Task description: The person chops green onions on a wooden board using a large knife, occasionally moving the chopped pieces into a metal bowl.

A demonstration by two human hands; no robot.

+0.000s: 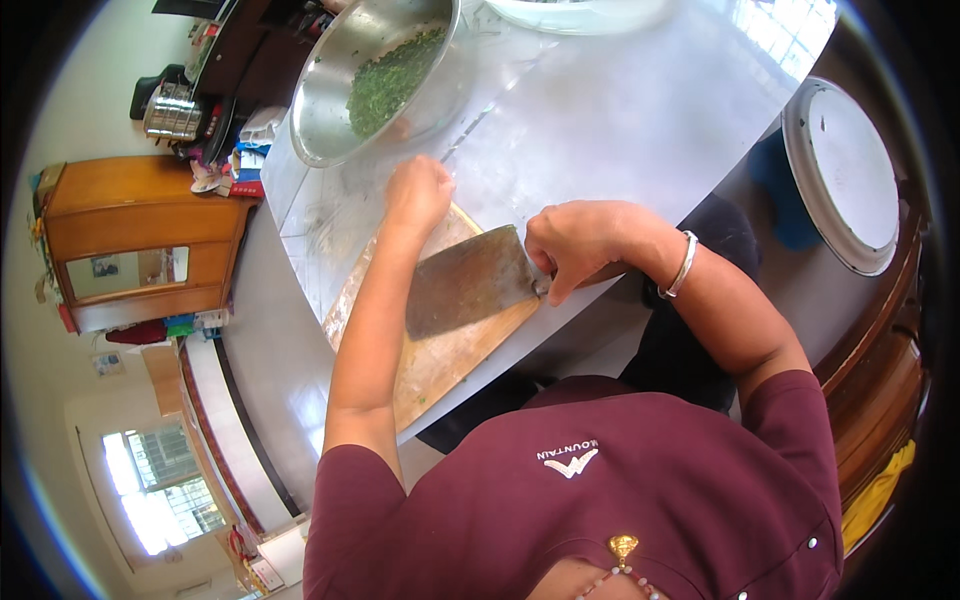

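Observation:
My right hand point(574, 244), with a silver-coloured bangle at its wrist, is closed around the handle of a broad metal cleaver point(472, 281). The stained blade lies flat or nearly flat over a wooden cutting board point(439, 375) at the table's near edge. My left hand point(420, 191) is curled at the board's far corner; its fingertips are hidden, so what it may hold does not show. Just beyond it stands a large steel bowl point(322, 112), tilted in view, with chopped green leaves point(394, 82) inside. Small green bits lie on the board.
The board rests on a shiny pale table point(615, 112). A whitish rounded container point(577, 19) stands at the far edge of view. To the right, a white enamel basin point(844, 172) sits above a blue stool or support point(780, 199). A wooden cabinet point(142, 225) stands off left.

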